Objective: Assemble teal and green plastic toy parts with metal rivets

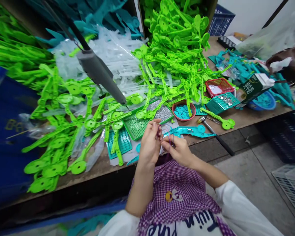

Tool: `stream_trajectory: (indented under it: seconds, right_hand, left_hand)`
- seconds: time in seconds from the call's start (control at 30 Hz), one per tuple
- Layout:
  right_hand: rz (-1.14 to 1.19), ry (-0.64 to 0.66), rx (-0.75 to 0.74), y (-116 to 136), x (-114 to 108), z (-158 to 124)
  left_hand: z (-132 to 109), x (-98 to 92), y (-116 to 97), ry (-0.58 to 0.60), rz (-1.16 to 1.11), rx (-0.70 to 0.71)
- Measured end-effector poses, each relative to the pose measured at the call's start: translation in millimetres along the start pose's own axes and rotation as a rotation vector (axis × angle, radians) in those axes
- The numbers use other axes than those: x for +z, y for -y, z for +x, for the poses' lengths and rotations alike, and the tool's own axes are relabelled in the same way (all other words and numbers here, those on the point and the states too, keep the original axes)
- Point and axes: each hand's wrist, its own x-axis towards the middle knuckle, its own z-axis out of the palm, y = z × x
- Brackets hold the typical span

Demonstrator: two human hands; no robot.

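Close together above the table's front edge, my two hands work on a thin purple wire or cord (172,138) that loops between them. My left hand (149,142) is closed, its thumb and fingers pinching the strand. With bent fingers, my right hand (179,150) pinches another part of the same strand. Just beyond the hands lies a long turquoise plastic part (190,130), a small dark piece set in it. Behind my left hand sits a green tray (136,126) with many small silvery metal pieces. The strand's ends are hidden by my fingers.
A grey electric screwdriver (100,75) hangs at the left. Lime-green plastic parts (177,55) are piled high behind. Right of the tray are a red basket (184,118) of turquoise pieces, stacked turquoise trays (222,103) and a black-handled hammer (218,139). A blue bin (9,131) stands left.
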Motion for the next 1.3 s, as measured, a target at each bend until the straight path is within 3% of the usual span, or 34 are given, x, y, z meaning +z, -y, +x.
stream_trajectory:
  seconds: [0.13,0.23,0.3,0.4,0.53,0.57,0.67,0.73,0.8,0.87,0.93,1.07,1.17,1.23,1.27,1.3]
  right_hand:
    - [0.358,-0.008,0.42,-19.7,-35.8,24.8]
    - [0.43,-0.057,0.532,-41.8,-62.4,49.2]
    - [0.327,-0.081,0.47,-51.8,-77.6,60.7]
    - [0.102,-0.153,0.224,-47.3,-95.1,59.3]
    - [-0.096,-0.515,-0.119,-22.6,-86.9,27.5]
    - [-0.115,-0.497,-0.147,-19.0,-79.0,19.0]
    - [-0.099,-0.205,-0.033,-16.5,-60.2,-0.1]
    - [-0.134,-0.154,0.006,-13.5,-63.5,-9.4]
    - [-0.285,-0.044,-0.108,-3.8,-81.5,-19.3]
    - [-0.489,0.224,-0.231,9.8,-108.0,-30.8]
    - [-0.674,0.349,-0.224,18.5,-136.6,-43.8]
    - [-1.098,0.314,0.072,3.5,-189.4,-75.7]
    - [-1.305,0.314,0.236,-8.7,-208.3,-97.5]
    - [-1.189,0.263,0.181,-2.4,-195.3,-100.9]
    - [-1.049,0.243,0.107,3.8,-179.2,-97.6]
    - [-0.901,0.143,0.04,10.1,-157.3,-91.0]
  left_hand:
    - [3.2,-18.5,0.8,0.228,0.027,-0.143]
    - [12.3,-25.1,2.7,0.363,0.091,-0.237]
    - [21.9,-22.2,6.1,0.311,0.07,-0.209]
    - [34.7,-15.6,13.1,0.142,-0.004,-0.14]
    - [38.2,-12.2,24.3,0.092,-0.01,-0.16]
    - [37.1,-12.3,26.6,0.104,-0.004,-0.171]
    - [32.9,-17.0,27.0,0.109,0.032,-0.168]
    - [30.7,-25.8,19.5,0.066,0.069,-0.108]
    - [28.9,-38.4,7.2,0.016,0.122,-0.011]
    - [27.5,-52.0,-5.6,-0.016,0.193,0.1]
    - [26.2,-64.3,-15.4,-0.051,0.288,0.22]
    - [21.3,-82.6,-25.8,-0.147,0.587,0.395]
    - [11.5,-87.6,-30.8,-0.122,0.789,0.347]
    - [1.7,-81.9,-30.5,-0.015,0.828,0.233]
    - [-3.7,-75.8,-28.4,0.057,0.806,0.163]
    - [-9.2,-67.9,-25.2,0.138,0.753,0.084]
